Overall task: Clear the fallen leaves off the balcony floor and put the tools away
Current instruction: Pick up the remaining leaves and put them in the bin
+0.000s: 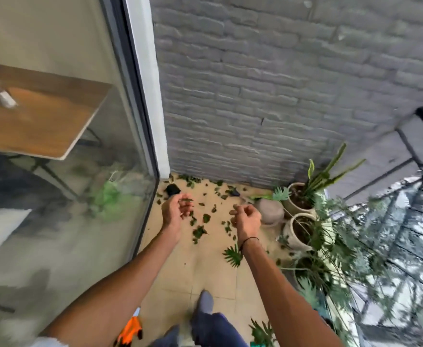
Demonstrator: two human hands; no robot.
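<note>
Many leaves [200,230] lie scattered on the balcony floor [205,269], thickest toward the far corner by the brick wall [255,96]. They look light, thin and soft, so I should gather them in handfuls. My left hand [178,209] is loosely curled, perhaps on a leaf; my right hand [246,219] is curled, and I cannot tell if it holds anything.

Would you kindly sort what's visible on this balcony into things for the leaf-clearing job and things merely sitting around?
For the job:
- fallen leaves strewn on the tiled floor
- orange tool by the glass door

Just there:
- potted plants
- toppled beige pot
- railing
- indoor table
</note>
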